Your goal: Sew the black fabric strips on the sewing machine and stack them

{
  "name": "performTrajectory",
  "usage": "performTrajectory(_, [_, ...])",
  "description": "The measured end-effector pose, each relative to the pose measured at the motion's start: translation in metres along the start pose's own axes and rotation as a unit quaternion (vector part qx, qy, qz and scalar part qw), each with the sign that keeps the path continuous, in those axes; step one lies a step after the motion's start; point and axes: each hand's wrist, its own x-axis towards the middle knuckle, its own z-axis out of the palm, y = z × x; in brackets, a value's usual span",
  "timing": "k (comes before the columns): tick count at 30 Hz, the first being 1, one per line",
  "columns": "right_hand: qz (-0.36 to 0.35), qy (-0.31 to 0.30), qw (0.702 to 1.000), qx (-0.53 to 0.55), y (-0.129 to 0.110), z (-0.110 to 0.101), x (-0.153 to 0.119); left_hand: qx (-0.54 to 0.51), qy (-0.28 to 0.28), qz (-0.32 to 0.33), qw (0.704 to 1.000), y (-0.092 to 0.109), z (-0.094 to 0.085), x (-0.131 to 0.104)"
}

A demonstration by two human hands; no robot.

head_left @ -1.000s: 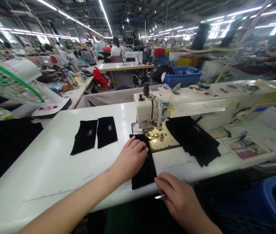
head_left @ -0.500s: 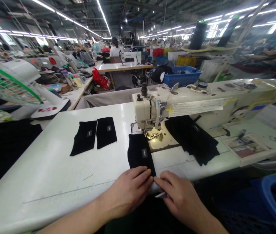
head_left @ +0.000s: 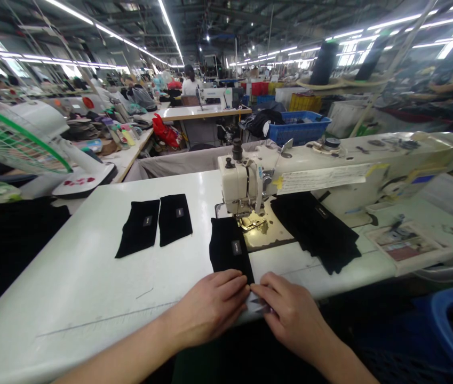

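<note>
A black fabric piece [head_left: 226,245] with a small grey label lies on the white sewing table, its far end beside the presser foot [head_left: 248,223] of the sewing machine [head_left: 236,184]. My left hand [head_left: 214,304] has its fingers curled over the near end of this piece, gripping it. At the piece's near right corner, my right hand [head_left: 290,309] is closed, thumb and index finger close to the left fingertips. Small pale metal blades [head_left: 256,304] stick out of my right hand, looking like thread snips; their handle is mostly hidden by the fingers.
Two labelled black pieces [head_left: 140,229] lie at left on the table [head_left: 90,277]. A stack of black pieces [head_left: 316,229] rests under the machine arm. A small parts tray [head_left: 408,245] is further right. A fan [head_left: 14,138] stands left; a blue basket [head_left: 450,314] is at lower right.
The fabric piece and both hands have shifted slightly away from me, up the table. The snips' blades now point in towards the left fingertips. The other pieces stay put.
</note>
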Motion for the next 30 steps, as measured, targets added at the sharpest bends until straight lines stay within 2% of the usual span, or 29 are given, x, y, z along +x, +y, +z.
performTrajectory(23, [0.025, -0.004, 0.997, -0.069, 0.008, -0.005, 0.036, 0.025, 0.008, 0.003, 1.000, -0.038, 0.002, 0.013])
performTrajectory(27, [0.016, 0.026, 0.996, -0.084, 0.011, -0.004, 0.039, 0.030, 0.008, 0.007, 0.999, -0.046, 0.003, 0.014])
performTrajectory(30, [0.010, 0.102, 0.991, -0.080, 0.016, -0.005, 0.036, 0.028, 0.007, 0.003, 1.000, -0.053, 0.004, 0.014])
